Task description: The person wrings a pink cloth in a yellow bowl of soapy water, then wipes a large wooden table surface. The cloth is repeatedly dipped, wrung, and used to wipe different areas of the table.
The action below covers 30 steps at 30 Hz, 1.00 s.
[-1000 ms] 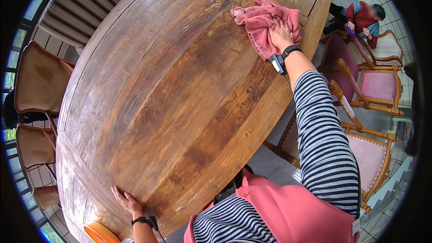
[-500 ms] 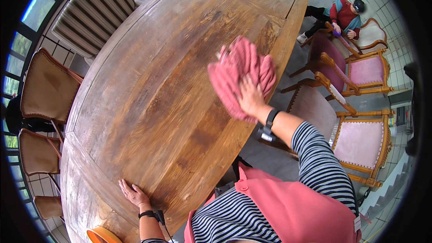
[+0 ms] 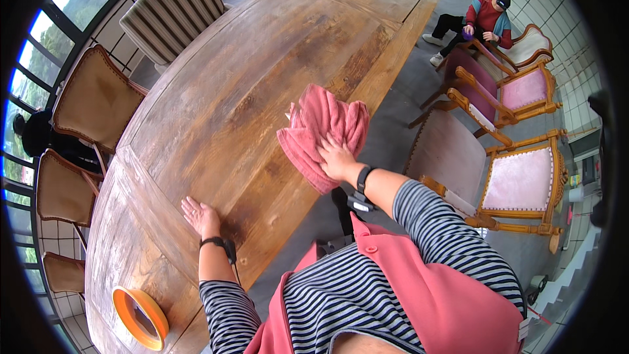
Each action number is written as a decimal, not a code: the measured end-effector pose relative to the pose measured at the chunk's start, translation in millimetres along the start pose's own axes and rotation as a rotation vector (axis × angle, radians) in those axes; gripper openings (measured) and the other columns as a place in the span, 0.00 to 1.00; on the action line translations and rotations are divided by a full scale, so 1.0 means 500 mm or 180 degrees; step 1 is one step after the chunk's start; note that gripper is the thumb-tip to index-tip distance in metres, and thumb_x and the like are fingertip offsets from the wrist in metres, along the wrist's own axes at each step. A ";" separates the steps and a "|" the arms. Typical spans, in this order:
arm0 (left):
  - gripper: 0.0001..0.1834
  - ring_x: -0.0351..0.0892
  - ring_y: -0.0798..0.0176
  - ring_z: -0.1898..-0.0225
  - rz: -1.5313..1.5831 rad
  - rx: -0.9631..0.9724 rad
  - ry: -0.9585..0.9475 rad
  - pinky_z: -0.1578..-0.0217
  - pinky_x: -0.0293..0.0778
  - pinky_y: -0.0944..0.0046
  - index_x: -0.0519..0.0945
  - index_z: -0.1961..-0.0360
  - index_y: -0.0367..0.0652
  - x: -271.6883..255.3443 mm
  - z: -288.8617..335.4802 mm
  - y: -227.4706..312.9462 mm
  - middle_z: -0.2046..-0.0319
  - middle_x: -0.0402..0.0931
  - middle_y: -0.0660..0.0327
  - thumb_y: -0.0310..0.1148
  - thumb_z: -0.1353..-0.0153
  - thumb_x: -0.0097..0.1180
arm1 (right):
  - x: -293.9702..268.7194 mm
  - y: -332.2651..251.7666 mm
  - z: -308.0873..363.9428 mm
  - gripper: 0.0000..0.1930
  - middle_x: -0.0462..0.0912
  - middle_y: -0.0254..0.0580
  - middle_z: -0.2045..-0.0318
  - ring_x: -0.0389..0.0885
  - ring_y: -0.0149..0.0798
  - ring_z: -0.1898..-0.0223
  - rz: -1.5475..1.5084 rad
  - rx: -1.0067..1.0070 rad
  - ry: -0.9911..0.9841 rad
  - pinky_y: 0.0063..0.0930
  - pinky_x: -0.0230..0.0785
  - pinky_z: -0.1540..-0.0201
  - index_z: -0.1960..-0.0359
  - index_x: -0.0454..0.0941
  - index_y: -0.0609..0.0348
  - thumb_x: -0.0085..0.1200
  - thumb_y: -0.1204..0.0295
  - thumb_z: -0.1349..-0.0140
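A crumpled pink towel (image 3: pixel 337 118) lies on the wooden table (image 3: pixel 223 131) near its right edge. My right hand (image 3: pixel 335 158) rests flat on the towel's near part, fingers stretched and spread, pressing rather than gripping it. Some of the towel's folds rise in front of the fingertips. Farther left, my left hand (image 3: pixel 202 217) is at the tabletop with its fingers apart and nothing in it; whether the palm touches the wood is hard to tell. An orange round basin (image 3: pixel 159 321) stands on the table at the lower left, nearer to me than my left hand.
Wooden armchairs with pale pink seats (image 3: pixel 521 180) stand along the right side. Brown-backed chairs (image 3: pixel 92 95) and a striped chair (image 3: pixel 171 13) line the left side. A seated person (image 3: pixel 485 19) is at the far right, holding something purple.
The towel has come back toward me under my right hand. My left hand has shifted slightly forward. The view has moved, so the orange basin now shows almost whole.
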State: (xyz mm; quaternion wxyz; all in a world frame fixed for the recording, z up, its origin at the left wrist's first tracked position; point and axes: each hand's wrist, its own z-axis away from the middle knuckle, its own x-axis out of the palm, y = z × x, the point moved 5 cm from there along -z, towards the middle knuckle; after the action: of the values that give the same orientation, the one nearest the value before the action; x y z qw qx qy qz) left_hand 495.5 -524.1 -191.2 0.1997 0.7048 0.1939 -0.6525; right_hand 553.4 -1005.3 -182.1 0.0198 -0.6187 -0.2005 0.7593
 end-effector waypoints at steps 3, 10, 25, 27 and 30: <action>0.36 0.49 0.41 0.20 0.0021 -0.0240 -0.0367 0.26 0.50 0.33 0.59 0.23 0.39 0.001 0.035 0.084 0.22 0.52 0.41 0.41 0.28 0.52 | 0.002 0.025 -0.027 0.37 0.57 0.50 0.21 0.47 0.58 0.19 -0.0130 -0.0034 -0.0472 0.75 0.53 0.27 0.29 0.71 0.53 0.61 0.54 0.39; 0.29 0.59 0.38 0.24 0.2133 0.1833 -0.0998 0.26 0.56 0.42 0.74 0.33 0.38 -0.053 0.231 0.342 0.27 0.64 0.39 0.42 0.30 0.59 | -0.137 0.243 -0.050 0.25 0.87 0.49 0.49 0.86 0.51 0.49 -0.1436 0.0817 0.1155 0.42 0.78 0.44 0.39 0.80 0.53 0.66 0.61 0.36; 0.40 0.54 0.40 0.22 0.2336 0.2858 -0.0459 0.25 0.58 0.48 0.67 0.25 0.50 -0.250 0.241 0.732 0.22 0.57 0.48 0.23 0.40 0.62 | -0.185 0.134 0.001 0.22 0.85 0.29 0.60 0.81 0.23 0.57 -0.4494 -0.0567 -0.1195 0.21 0.75 0.57 0.50 0.80 0.57 0.55 0.89 0.47; 0.50 0.46 0.40 0.19 0.2159 0.3516 -0.0748 0.23 0.53 0.47 0.62 0.21 0.58 -0.268 0.244 0.783 0.18 0.47 0.51 0.19 0.46 0.61 | -0.222 0.103 0.052 0.23 0.86 0.29 0.58 0.82 0.24 0.56 -0.4414 -0.0361 -0.2125 0.21 0.75 0.54 0.49 0.81 0.57 0.54 0.90 0.46; 0.29 0.52 0.43 0.20 0.1706 0.4616 -0.0702 0.23 0.52 0.42 0.83 0.44 0.55 -0.273 0.257 0.823 0.25 0.63 0.52 0.24 0.50 0.65 | -0.329 0.097 0.086 0.18 0.87 0.31 0.60 0.80 0.23 0.58 -0.3208 -0.0805 -0.1942 0.22 0.74 0.51 0.49 0.84 0.59 0.58 0.84 0.41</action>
State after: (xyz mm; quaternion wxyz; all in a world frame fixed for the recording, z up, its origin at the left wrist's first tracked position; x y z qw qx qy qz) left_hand 597.2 -942.3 -52.2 -0.1419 0.6132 -0.4788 -0.6120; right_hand 561.4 -1107.6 -38.2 0.2451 -0.1993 -0.5544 0.7700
